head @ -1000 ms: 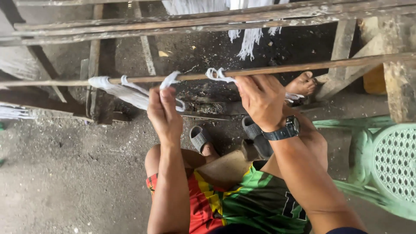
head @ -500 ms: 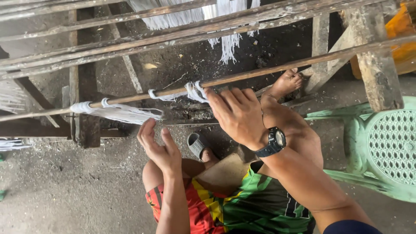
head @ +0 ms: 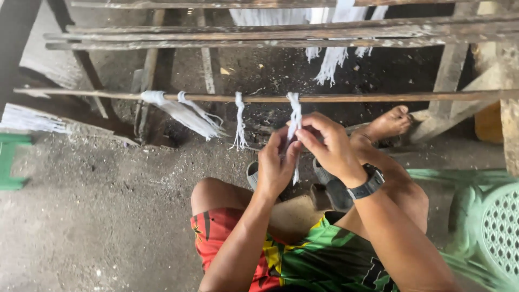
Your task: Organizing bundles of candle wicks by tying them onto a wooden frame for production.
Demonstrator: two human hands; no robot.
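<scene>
Below the wooden rod (head: 346, 98), both my hands meet on one white yarn strand (head: 294, 111) that hangs from it. My left hand (head: 275, 165) has its fingers closed around the strand's lower part, and my right hand (head: 330, 146) pinches it just above, thumb against fingertips, so the middle of the strand is covered and I cannot make out how it runs between my palms. Only its loop over the rod and a short tail under my left hand show. Its long axis is near upright, pointing down from the rod toward my knees. The rod itself lies level, left to right, its right end cut off by a wooden post (head: 511, 103). Left of my hands a second thin strand (head: 238, 121) dangles free, and farther left a thick white bundle (head: 181, 112) slants down to the right. My sandals (head: 330, 186) are mostly hidden behind my wrists. A green plastic chair (head: 486, 221) is cut off at the right edge.
</scene>
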